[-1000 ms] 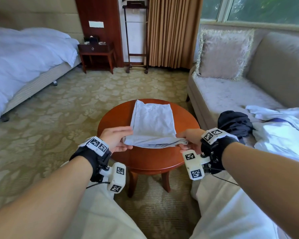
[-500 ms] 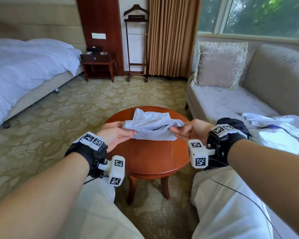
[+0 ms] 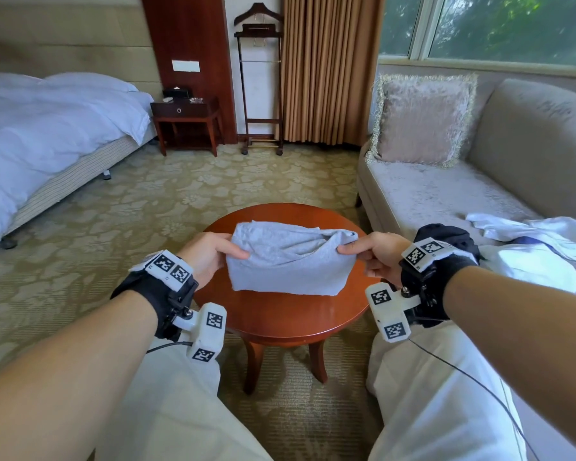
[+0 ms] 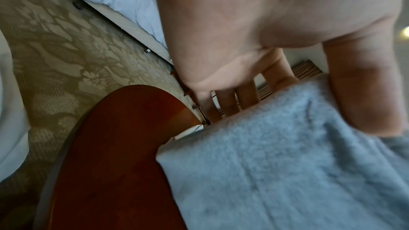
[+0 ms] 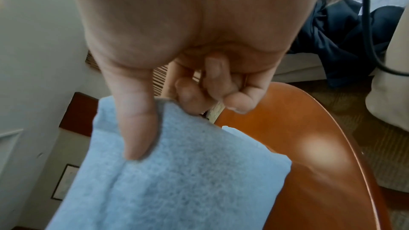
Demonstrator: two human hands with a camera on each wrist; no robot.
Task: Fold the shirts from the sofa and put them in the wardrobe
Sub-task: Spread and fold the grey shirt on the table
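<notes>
A light grey folded shirt (image 3: pixel 285 261) hangs just above the round wooden table (image 3: pixel 280 321), held at its two upper corners. My left hand (image 3: pixel 213 254) pinches the left corner, thumb over the cloth (image 4: pixel 287 163). My right hand (image 3: pixel 373 252) pinches the right corner between thumb and forefinger, thumb lying on the shirt (image 5: pixel 177 181). On the sofa (image 3: pixel 429 197) to the right lie a white shirt (image 3: pixel 526 247) and a dark garment (image 3: pixel 443 232), partly hidden behind my right wrist.
A bed (image 3: pixel 47 138) stands at the left, with a nightstand (image 3: pixel 187 124) and a valet stand (image 3: pixel 260 84) at the back wall. A cushion (image 3: pixel 419 119) rests on the sofa's far end. Patterned carpet (image 3: pixel 147 201) lies between bed and table. My knees flank the table.
Both hands lifted the shirt's near edge off the table and carried it up and over, doubling the shirt into a shorter fold. The camera view tilted upward.
</notes>
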